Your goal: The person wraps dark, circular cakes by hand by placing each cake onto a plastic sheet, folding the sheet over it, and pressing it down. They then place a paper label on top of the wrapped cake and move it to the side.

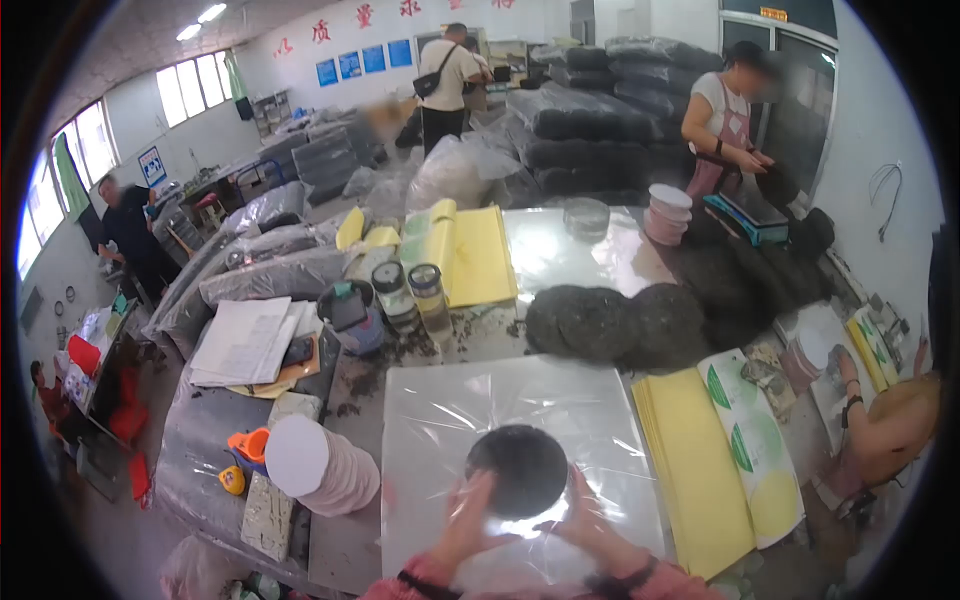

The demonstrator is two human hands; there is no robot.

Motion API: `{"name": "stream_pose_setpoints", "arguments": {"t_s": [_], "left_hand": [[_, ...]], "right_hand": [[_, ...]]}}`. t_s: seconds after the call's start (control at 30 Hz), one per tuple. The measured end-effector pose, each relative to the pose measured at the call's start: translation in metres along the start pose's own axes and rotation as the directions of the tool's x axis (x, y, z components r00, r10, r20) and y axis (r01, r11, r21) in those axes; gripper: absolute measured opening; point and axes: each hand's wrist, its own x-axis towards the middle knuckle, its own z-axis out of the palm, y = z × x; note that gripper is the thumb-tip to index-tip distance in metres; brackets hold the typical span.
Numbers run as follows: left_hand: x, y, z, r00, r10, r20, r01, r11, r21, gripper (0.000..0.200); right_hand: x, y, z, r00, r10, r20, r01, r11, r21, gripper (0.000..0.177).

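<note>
Both angled inward | left hand [468, 515] | right hand [588, 518] | black disc [520, 470] between

A dull, even-surfaced dark disc [517, 468] shows against clear plastic film [435, 420] — shiny, creased and streaked with glare. Rough, fibrous-looking black discs [610, 325] contrast with smooth yellow paper sheets [692, 470] and a stack of matt white discs [300, 455] (paper or card, hard to tell). Lidded jars [428, 298] are glossy and see-through, an orange item [250, 443] looks like smooth plastic, and dark bundles [590, 120] wear wrinkled, shiny plastic wrap [658, 48] — while loose white papers [240, 335] lie flat-toned and matt
</note>
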Motion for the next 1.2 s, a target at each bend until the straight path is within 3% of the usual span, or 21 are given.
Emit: {"name": "stream_pose_setpoints", "arguments": {"t_s": [0.03,0.1,0.13,0.17,0.2,0.3,0.37,0.43,0.5,0.53,0.63,0.67,0.73,0.8,0.87,0.93,0.97,1.1,1.13,1.17,1.2], "left_hand": [[0.010,0.007,0.004,0.999,0.034,0.033,-0.029,0.990,-0.138,0.053],[0.007,-0.002,0.021,0.996,-0.036,0.086,0.042,0.997,-0.069,0.042],[0.006,-0.004,0.027,0.988,-0.112,0.109,0.112,0.994,0.004,0.032],[0.010,-0.002,0.029,0.986,-0.113,0.118,0.114,0.993,0.000,0.032],[0.015,0.001,0.030,0.979,-0.145,0.144,0.131,0.987,0.097,0.024],[0.022,0.011,0.029,0.962,-0.192,0.194,0.157,0.971,0.183,0.022],[0.020,0.007,0.027,0.982,-0.160,0.095,0.157,0.987,0.042,0.028],[0.011,-0.007,0.016,0.936,-0.235,0.262,0.232,0.972,0.040,0.057],[0.021,-0.004,-0.007,0.908,-0.398,-0.130,0.332,0.874,-0.355,0.082],[0.018,-0.031,0.002,0.871,-0.490,0.033,0.417,0.703,-0.576,0.092],[0.048,-0.006,0.003,0.930,-0.315,0.190,0.343,0.560,-0.754,0.084],[0.051,0.003,0.005,0.992,-0.124,0.031,0.123,0.866,-0.485,0.065],[0.035,0.005,0.027,1.000,-0.013,0.013,0.016,0.960,-0.279,0.042],[0.039,0.008,0.034,0.999,0.007,0.050,0.005,0.974,-0.229,0.038],[0.042,0.018,0.033,0.994,-0.041,0.100,0.053,0.992,-0.118,0.036],[0.042,0.018,0.035,0.986,-0.067,0.152,0.080,0.993,-0.082,0.036],[0.042,0.015,0.035,0.975,-0.096,0.199,0.106,0.994,-0.037,0.036],[0.041,0.016,0.038,0.923,-0.292,0.251,0.335,0.930,-0.150,0.062],[0.031,0.009,0.045,0.932,-0.335,0.136,0.356,0.917,-0.182,0.095],[0.036,0.009,0.044,0.934,-0.334,0.129,0.354,0.916,-0.190,0.095],[0.040,0.012,0.041,0.934,-0.350,0.066,0.355,0.899,-0.256,0.110]], "right_hand": [[0.006,0.020,0.023,0.987,-0.157,-0.034,0.160,0.979,0.124,0.129],[0.009,0.003,0.015,1.000,-0.004,0.014,0.007,0.987,-0.162,0.122],[0.015,0.032,0.028,0.997,0.052,-0.054,-0.033,0.950,0.310,0.117],[0.028,0.023,0.026,0.987,0.132,-0.091,-0.028,0.703,0.711,0.112],[0.040,0.019,0.008,0.894,0.439,0.088,-0.180,0.172,0.968,0.109],[0.071,-0.053,0.005,0.900,-0.136,-0.413,0.257,0.933,0.253,0.092],[0.069,-0.085,0.016,0.897,-0.256,-0.359,0.288,0.957,0.038,0.076],[0.064,-0.061,0.033,0.843,-0.421,-0.336,0.366,0.905,-0.214,0.058],[0.059,-0.034,0.039,0.908,-0.416,-0.048,0.387,0.878,-0.280,0.055],[0.054,-0.038,0.040,0.943,-0.331,-0.005,0.313,0.895,-0.317,0.045],[0.055,-0.065,0.024,0.947,-0.317,0.042,0.318,0.921,-0.223,0.044],[0.056,-0.061,0.010,0.870,-0.490,0.058,0.492,0.855,-0.165,0.037],[0.047,-0.030,-0.007,0.885,-0.437,-0.163,0.429,0.899,-0.085,0.037],[0.065,-0.022,-0.011,0.882,-0.067,-0.466,0.198,0.951,0.237,0.036],[0.089,-0.039,-0.007,0.855,0.419,-0.306,-0.077,0.686,0.724,0.032],[0.115,-0.064,-0.029,0.980,0.119,-0.162,-0.076,0.966,0.248,0.028],[0.130,-0.064,-0.042,0.981,0.113,-0.159,-0.071,0.965,0.251,0.028],[0.157,0.009,-0.044,0.839,0.248,-0.485,0.168,0.730,0.663,0.046],[0.156,0.028,-0.036,0.784,0.285,-0.552,0.302,0.601,0.740,0.052],[0.150,0.024,-0.030,0.785,0.276,-0.554,0.305,0.606,0.734,0.052],[0.140,0.008,-0.016,0.877,0.385,-0.288,0.140,0.369,0.919,0.054]]}}
